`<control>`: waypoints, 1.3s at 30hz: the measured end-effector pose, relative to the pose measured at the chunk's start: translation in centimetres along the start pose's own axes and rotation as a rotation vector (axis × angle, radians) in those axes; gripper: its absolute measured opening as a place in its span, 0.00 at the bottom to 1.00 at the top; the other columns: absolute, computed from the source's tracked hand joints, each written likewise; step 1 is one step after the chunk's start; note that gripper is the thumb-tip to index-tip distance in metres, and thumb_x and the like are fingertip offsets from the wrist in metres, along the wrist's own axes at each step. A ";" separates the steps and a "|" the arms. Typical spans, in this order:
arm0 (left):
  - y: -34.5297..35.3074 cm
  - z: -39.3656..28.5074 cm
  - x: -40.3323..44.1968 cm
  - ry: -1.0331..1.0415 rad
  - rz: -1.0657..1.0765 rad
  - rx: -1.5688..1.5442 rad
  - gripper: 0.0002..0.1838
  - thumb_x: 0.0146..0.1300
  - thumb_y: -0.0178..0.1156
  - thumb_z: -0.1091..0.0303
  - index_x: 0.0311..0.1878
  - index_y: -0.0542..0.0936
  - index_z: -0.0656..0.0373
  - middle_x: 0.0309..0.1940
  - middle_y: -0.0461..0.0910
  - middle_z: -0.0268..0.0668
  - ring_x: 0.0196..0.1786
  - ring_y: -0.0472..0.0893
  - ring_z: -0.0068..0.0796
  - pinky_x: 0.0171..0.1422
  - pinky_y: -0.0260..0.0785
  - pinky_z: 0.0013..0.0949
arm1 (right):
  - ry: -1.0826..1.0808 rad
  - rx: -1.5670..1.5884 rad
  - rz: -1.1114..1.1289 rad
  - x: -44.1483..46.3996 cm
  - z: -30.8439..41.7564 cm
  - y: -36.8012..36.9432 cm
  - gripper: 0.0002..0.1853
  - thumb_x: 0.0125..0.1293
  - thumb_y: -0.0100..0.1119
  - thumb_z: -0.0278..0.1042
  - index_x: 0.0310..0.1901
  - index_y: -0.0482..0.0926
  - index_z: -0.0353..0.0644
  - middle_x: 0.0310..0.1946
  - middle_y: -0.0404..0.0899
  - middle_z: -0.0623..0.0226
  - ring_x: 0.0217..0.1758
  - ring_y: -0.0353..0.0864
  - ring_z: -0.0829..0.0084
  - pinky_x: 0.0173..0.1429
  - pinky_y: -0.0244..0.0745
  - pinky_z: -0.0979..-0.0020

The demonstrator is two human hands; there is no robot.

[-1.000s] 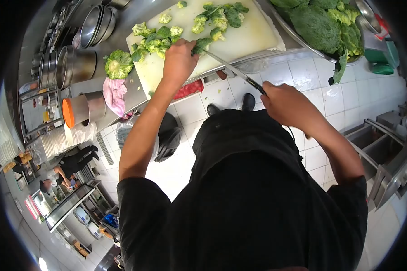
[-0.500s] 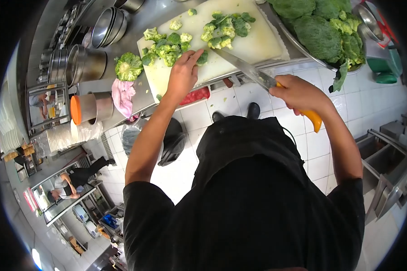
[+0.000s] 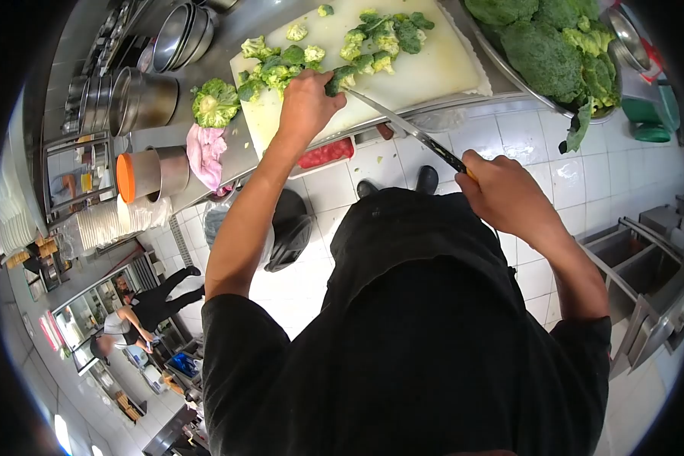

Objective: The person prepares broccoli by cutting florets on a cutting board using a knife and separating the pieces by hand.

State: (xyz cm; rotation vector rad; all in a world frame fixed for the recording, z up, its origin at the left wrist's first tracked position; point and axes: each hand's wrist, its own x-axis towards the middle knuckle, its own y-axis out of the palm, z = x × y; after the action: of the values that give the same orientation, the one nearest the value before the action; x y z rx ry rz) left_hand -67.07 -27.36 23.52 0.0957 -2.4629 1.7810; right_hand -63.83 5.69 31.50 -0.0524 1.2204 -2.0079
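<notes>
My right hand (image 3: 509, 190) is wrapped around the yellow handle of a knife. The knife's long blade (image 3: 406, 128) slants up and left over the front edge of the white cutting board (image 3: 425, 72), its tip beside a broccoli floret (image 3: 345, 77). That floret is pinched in the fingers of my left hand (image 3: 305, 108), which partly hide it. Left of these fingers lies a heap of broccoli florets (image 3: 270, 72). Another group of cut florets (image 3: 387, 36) spreads over the board's far middle.
A large metal bowl of broccoli (image 3: 551, 57) stands at right. Left of the board are a broccoli head (image 3: 215, 103), a pink cloth (image 3: 206, 152), metal pots (image 3: 146, 106) and stacked bowls (image 3: 182, 38). A red container (image 3: 325, 154) shows below the counter. Another person (image 3: 140, 315) stands farther off.
My left hand has taken hold of a floret near the board's front. The knife has swung left, its tip now close to those fingers. The other person has shifted and bent differently.
</notes>
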 end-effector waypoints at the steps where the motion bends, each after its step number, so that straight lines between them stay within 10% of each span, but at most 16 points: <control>1: -0.1 -0.2 0.2 0.002 0.015 0.025 0.24 0.48 0.70 0.63 0.49 0.84 0.67 0.34 0.82 0.50 0.35 0.83 0.44 0.46 0.76 0.42 | -0.011 -0.016 -0.020 0.0 0.0 0.2 0.11 0.69 0.55 0.36 0.40 0.74 0.36 0.26 0.80 0.45 0.36 0.82 0.43 0.45 0.76 0.48; 17: -0.4 -2.0 2.6 0.033 0.228 0.108 0.17 0.45 0.69 0.65 0.35 0.84 0.70 0.33 0.81 0.58 0.43 0.82 0.52 0.52 0.75 0.45 | -0.001 -0.250 -0.041 3.3 0.2 4.3 0.05 0.63 0.50 0.26 0.39 0.70 0.34 0.25 0.81 0.43 0.28 0.84 0.46 0.34 0.80 0.50; 20: -0.5 -2.1 1.9 0.001 0.261 0.179 0.22 0.48 0.67 0.68 0.49 0.83 0.65 0.40 0.79 0.52 0.43 0.81 0.51 0.53 0.75 0.45 | -0.061 -0.266 -0.100 4.6 -1.5 4.6 0.09 0.65 0.51 0.29 0.42 0.73 0.33 0.27 0.82 0.49 0.25 0.86 0.55 0.31 0.82 0.58; 24: -1.1 -0.3 -0.2 0.088 0.208 -0.035 0.35 0.48 0.64 0.77 0.65 0.76 0.57 0.46 0.77 0.48 0.46 0.79 0.50 0.55 0.74 0.43 | 0.298 0.501 0.450 6.9 -1.6 -1.2 0.18 0.71 0.50 0.48 0.43 0.70 0.38 0.17 0.68 0.65 0.12 0.71 0.72 0.15 0.68 0.69; 39: 0.9 -1.0 0.3 -0.330 -0.091 -0.327 0.37 0.45 0.70 0.70 0.64 0.75 0.63 0.45 0.82 0.55 0.48 0.83 0.49 0.54 0.76 0.43 | 0.405 0.690 0.325 5.6 -1.9 -3.6 0.15 0.71 0.53 0.46 0.40 0.72 0.39 0.16 0.70 0.67 0.11 0.71 0.74 0.14 0.66 0.71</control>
State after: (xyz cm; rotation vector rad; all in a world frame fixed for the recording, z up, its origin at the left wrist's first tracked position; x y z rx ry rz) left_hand -67.45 -26.10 23.08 0.5028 -2.8854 1.3983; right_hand -70.63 4.42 31.40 0.8663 0.6381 -2.0859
